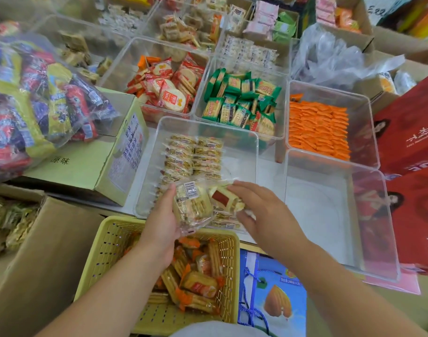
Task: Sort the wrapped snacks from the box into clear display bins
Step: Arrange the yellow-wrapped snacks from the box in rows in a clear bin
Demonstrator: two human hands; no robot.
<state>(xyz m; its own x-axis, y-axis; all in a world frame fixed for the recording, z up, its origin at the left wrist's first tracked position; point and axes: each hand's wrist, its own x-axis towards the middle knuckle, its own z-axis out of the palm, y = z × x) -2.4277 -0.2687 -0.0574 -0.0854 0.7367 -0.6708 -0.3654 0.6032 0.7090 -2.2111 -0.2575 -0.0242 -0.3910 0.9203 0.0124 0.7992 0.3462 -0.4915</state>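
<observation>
Cracker packs (192,205) sit gripped in the left hand (163,223); the right hand (264,212) pinches a red-labelled pack (222,196) above the clear bin (256,152), its bare floor directly ahead.

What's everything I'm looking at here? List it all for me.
pale cracker packs: many, beige, in rows in the centre bin
red-and-white packs: many, clear bin behind, left
green packs: many, green, clear bin behind, centre
orange packs: many, orange, stacked in the right clear bin
bare bin: one, clear, near right
basket: one, yellow, nearest, holding orange-wrapped snacks
snack bag: one, clear with multicolour packs, left, over a pale green carton
red boxes: at least two, red, far right
left hand: holds a beige cracker pack
right hand: pinches a red-label pack
</observation>
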